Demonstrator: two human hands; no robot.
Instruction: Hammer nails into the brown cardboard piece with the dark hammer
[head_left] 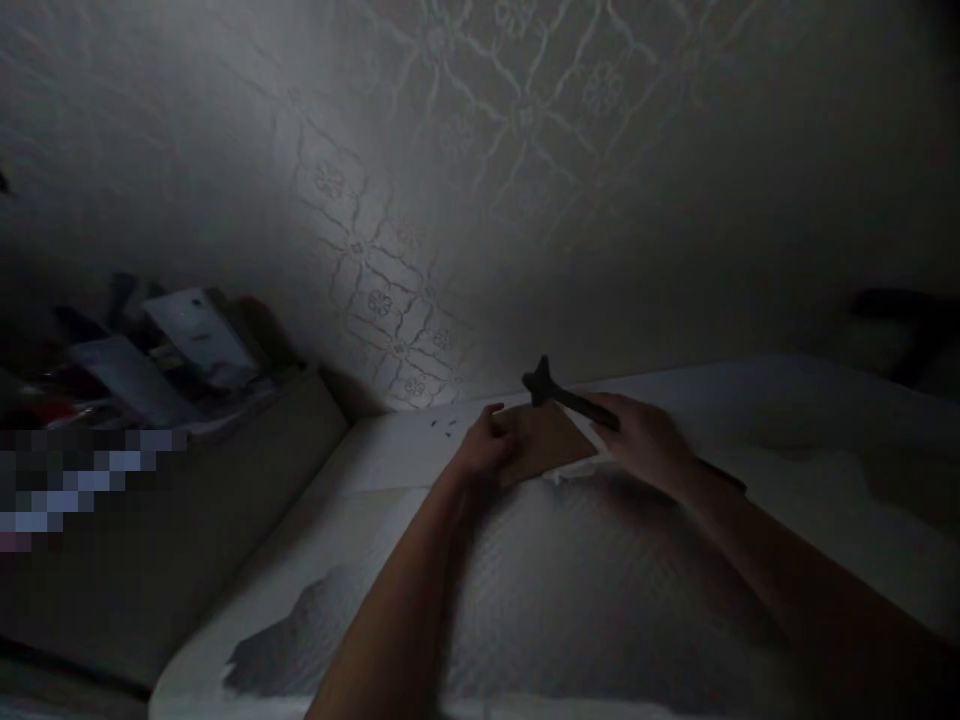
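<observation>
Wallpaper (420, 270), pale with an embossed flower-and-lattice pattern, fills the upper field from 9 to 3 o'clock; lighting very dim.

Mattress (750, 430), white, textured, spreads across the lower half from 4 to 8 o'clock; a darker patch lies on it at 7 o'clock.

Ledge (225, 470), brownish, runs beside the mattress at 8 to 9 o'clock, carrying a blurred clutter of flat pale items (195, 330); what they are I cannot tell.

Cardboard piece (544, 440), brown, flat, lies on the mattress just past centre, between my two hands.

My left hand (484, 450) is at the cardboard's 9 o'clock edge, fingers curled onto it, pinning or gripping that edge; which of the two I cannot tell.

My right hand (645, 440) is at the cardboard's 3 o'clock side, clenched around a dark tool (559, 392).

The tool is slim with a flared head; its handle passes through my right fist, and the head juts toward 11 o'clock, over the cardboard's far edge. Whether the head touches the cardboard I cannot tell.
</observation>
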